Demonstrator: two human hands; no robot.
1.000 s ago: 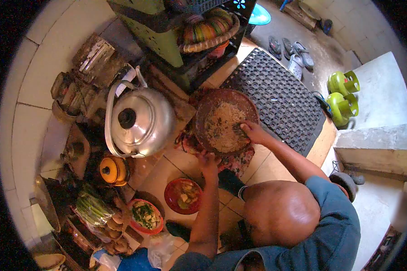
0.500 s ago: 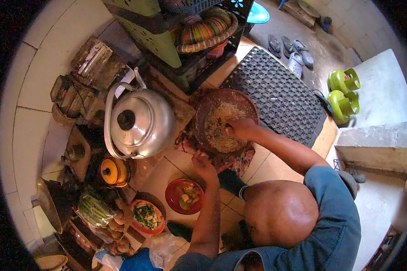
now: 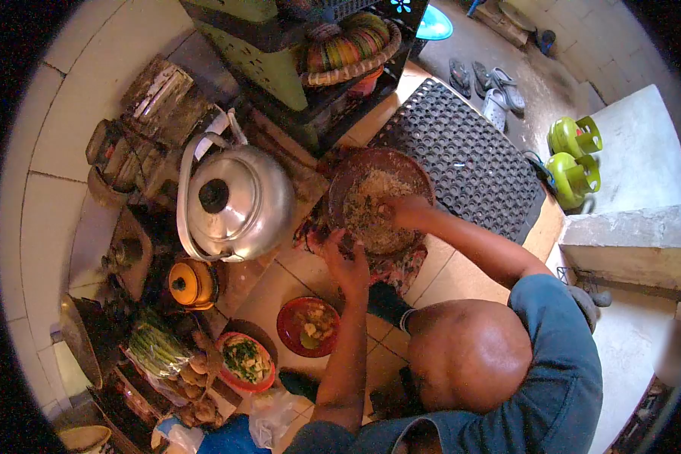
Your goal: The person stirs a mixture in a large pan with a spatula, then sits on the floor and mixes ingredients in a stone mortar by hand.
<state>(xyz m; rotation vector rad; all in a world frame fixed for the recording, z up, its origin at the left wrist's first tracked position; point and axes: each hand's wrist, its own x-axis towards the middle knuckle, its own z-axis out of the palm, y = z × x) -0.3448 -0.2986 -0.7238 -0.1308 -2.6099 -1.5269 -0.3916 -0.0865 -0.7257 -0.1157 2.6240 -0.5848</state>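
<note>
A round brown bowl (image 3: 340, 179) holds a pale, crumbly mixture (image 3: 380, 189) with darker bits in it. My right hand (image 3: 405, 213) reaches over the bowl's right side, fingers closed and pressed into the mixture; what they hold is hidden. At the bowl's lower left rim is my left hand (image 3: 346, 261), its thumb and fingers spread and nothing held between them. Beneath the bowl lies a patterned cloth (image 3: 408, 276). Closer to me, a red bowl (image 3: 284, 327) contains chunks of food, and a second red dish (image 3: 259, 387) holds chopped greens and pale pieces.
A large metal kettle (image 3: 253, 204) stands left of the bowl, with a yellow pot (image 3: 191, 285) below it. Bagged green vegetables (image 3: 155, 348) lie at lower left. A shelf rack (image 3: 261, 72) stands at the top, and a black mat (image 3: 461, 163) lies to the right.
My right hand has moved from the bowl's right edge inward to the mixture. My left hand dropped slightly from the rim, then rose back to it with fingers spread.
</note>
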